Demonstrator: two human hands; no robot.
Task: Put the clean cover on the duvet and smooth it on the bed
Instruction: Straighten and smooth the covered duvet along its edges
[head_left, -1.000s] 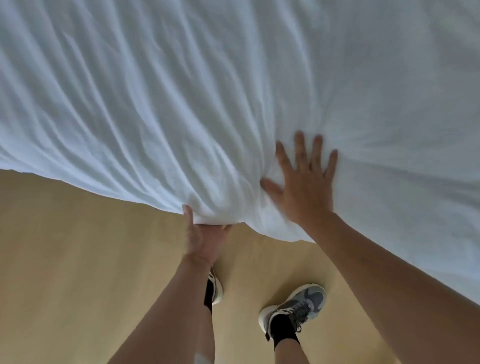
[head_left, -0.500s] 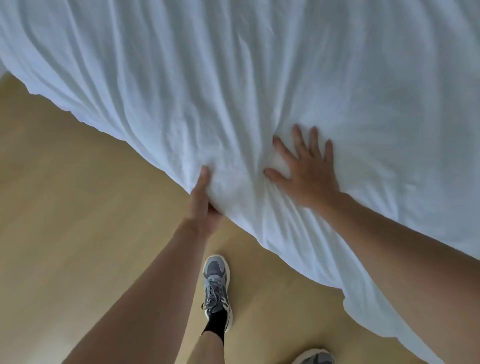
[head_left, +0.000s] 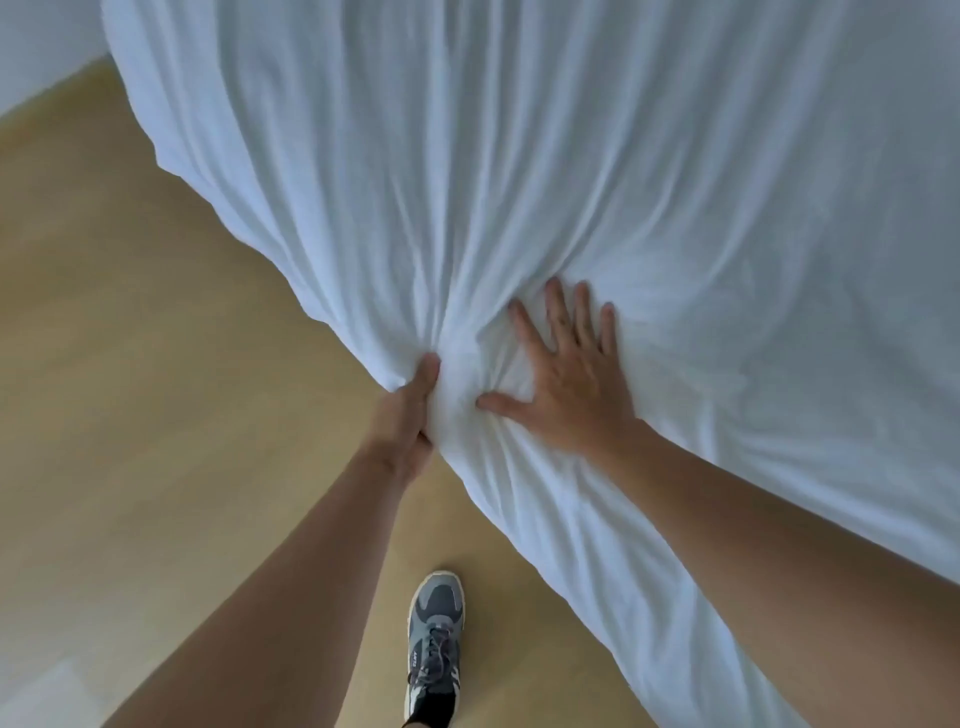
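Note:
The white covered duvet (head_left: 545, 171) fills the upper and right part of the head view and hangs over the bed's side, creased in long folds that run toward my hands. My left hand (head_left: 408, 415) grips a bunch of the duvet's lower edge, thumb on top, fingers hidden under the cloth. Just right of it, my right hand (head_left: 566, 379) lies flat on the duvet with its fingers spread, pressing the fabric. The bed itself is hidden under the cloth.
Tan wooden floor (head_left: 156, 415) spreads to the left and below the duvet's edge. My own foot in a grey sneaker (head_left: 435, 644) stands near the bottom centre. A pale wall (head_left: 41, 47) shows at the top left corner.
I have stepped along the bed, so the duvet edge now slants and the wall corner shows. My left hand has gathered more cloth; my right hand stays flat beside it.

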